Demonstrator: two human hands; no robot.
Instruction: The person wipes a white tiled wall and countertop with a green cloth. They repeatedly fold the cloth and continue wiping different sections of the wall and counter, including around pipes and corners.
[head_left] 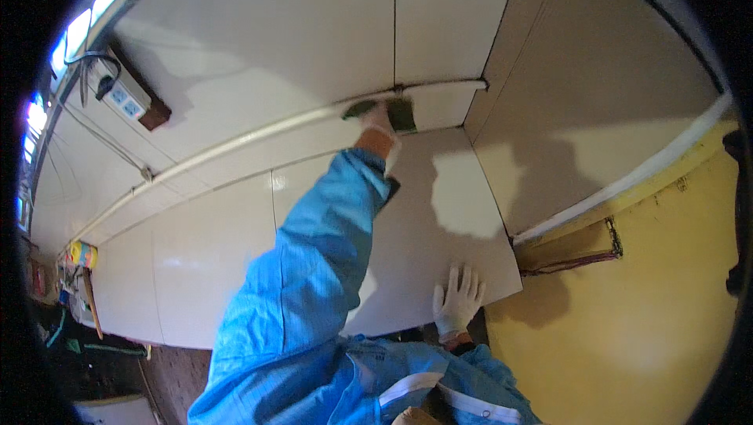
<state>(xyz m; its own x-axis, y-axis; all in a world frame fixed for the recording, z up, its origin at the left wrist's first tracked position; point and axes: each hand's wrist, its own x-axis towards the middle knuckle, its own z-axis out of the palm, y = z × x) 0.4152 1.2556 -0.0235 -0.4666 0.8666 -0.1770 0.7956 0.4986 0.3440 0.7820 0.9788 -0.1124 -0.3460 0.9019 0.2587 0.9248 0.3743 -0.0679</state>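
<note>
My left hand [376, 116], in a pale glove, is stretched far forward. It presses a dark green pad or cloth [402, 115] against the low tiled strip just under a white pipe [294, 125]; part of the pad shows on either side of the fingers. My right hand [459, 301], in a white glove, lies palm down near the front edge of the white tiled counter [412, 248], fingers slightly apart and holding nothing. Both arms wear blue sleeves. A small dark thing [390, 190] shows beside the left sleeve; I cannot tell what it is.
A socket strip [126, 98] with a plugged-in cable is mounted on the tiled wall at upper left. A yellow container [84, 254] and a wooden handle [92, 302] are at the counter's far left end. A tiled side wall [588, 101] and a yellow wall [635, 307] stand to the right.
</note>
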